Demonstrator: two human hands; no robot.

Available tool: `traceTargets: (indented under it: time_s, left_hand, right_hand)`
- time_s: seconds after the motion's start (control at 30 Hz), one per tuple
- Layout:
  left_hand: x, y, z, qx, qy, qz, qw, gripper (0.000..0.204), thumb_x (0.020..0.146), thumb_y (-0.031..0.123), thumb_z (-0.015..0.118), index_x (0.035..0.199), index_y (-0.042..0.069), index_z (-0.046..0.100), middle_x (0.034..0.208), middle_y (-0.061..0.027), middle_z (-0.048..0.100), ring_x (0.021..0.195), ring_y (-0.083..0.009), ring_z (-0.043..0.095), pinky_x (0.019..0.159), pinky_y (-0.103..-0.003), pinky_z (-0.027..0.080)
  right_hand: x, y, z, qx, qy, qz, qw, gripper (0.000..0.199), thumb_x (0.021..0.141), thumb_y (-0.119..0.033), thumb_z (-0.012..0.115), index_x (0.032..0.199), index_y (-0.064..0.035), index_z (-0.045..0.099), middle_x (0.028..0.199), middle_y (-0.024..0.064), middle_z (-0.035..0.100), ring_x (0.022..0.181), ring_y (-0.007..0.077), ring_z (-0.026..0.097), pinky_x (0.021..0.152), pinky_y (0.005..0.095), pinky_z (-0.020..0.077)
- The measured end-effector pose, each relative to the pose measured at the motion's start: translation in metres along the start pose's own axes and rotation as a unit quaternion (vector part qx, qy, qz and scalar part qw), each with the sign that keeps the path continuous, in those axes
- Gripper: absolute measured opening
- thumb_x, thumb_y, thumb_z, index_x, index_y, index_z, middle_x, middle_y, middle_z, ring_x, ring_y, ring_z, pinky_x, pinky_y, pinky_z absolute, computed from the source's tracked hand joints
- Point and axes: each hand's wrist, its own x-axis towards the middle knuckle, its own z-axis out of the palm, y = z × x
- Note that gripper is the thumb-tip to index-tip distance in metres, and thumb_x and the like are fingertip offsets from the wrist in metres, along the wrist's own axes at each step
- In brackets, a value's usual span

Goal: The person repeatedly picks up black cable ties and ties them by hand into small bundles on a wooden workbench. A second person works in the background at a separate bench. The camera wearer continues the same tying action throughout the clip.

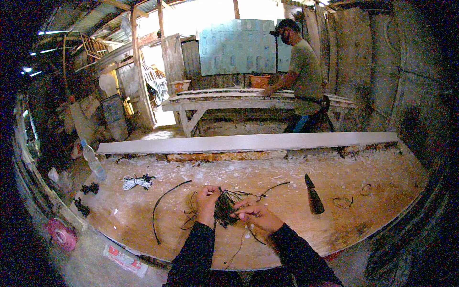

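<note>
Over the middle of the wooden table [287, 229], both my hands work on a dark bundle of thin black cord [224, 210]. My left hand [207, 204] pinches its upper left side, fingers closed. At its right side my right hand [258, 213] grips the strands between thumb and fingers. Loose strands stick out around the bundle toward the left and upper right. A curved black strip [155, 210] lies to the left of my left hand. To the right of my right hand rests a knife [314, 198] with a dark handle, its blade pointing away from me.
A tied white cord bundle [137, 182], small black bundles [82, 206] and a plastic bottle [93, 161] are on the left. Thin wire loops [343, 202] lie at right. A long white board [248, 142] spans the far edge. Beyond, a person [306, 71] stands at another bench [224, 102].
</note>
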Motion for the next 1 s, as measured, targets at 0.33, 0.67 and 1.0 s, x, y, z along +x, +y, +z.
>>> traceTargets:
  time_s: [0.33, 0.67, 1.0]
  left_hand:
    - [0.001, -0.006, 0.005, 0.009, -0.043, 0.049, 0.998, 0.003, 0.070, 0.002, 0.057, 0.073, 0.001, 0.058, 0.067, -0.0017, 0.058, 0.060, -0.0093, 0.051, 0.056, -0.021, 0.040]
    - [-0.003, -0.007, 0.010, 0.043, -0.092, 0.069, 0.992, 0.004, 0.071, 0.006, 0.060, 0.072, 0.001, 0.060, 0.069, -0.0014, 0.058, 0.062, -0.0090, 0.052, 0.057, -0.022, 0.041]
    - [-0.005, -0.003, 0.011, 0.145, -0.117, 0.105, 0.977, 0.011, 0.072, 0.009, 0.060, 0.077, 0.000, 0.061, 0.069, -0.0040, 0.058, 0.062, -0.0111, 0.053, 0.058, -0.023, 0.042]
  right_hand:
    - [-0.002, -0.012, -0.002, -0.045, -0.051, -0.035, 0.997, 0.019, 0.075, -0.014, 0.060, 0.092, -0.0076, 0.063, 0.109, 0.0073, 0.045, 0.106, 0.0194, 0.039, 0.090, 0.0325, 0.0298]
    - [-0.001, -0.012, -0.003, -0.002, -0.026, 0.016, 1.000, 0.011, 0.071, -0.009, 0.063, 0.080, -0.0021, 0.062, 0.076, 0.0027, 0.057, 0.072, 0.0115, 0.053, 0.065, 0.0241, 0.0428]
    - [-0.001, -0.004, -0.007, 0.015, 0.102, -0.017, 0.994, 0.009, 0.068, -0.002, 0.064, 0.067, -0.0046, 0.055, 0.079, 0.0040, 0.059, 0.076, 0.0123, 0.054, 0.071, 0.0260, 0.0432]
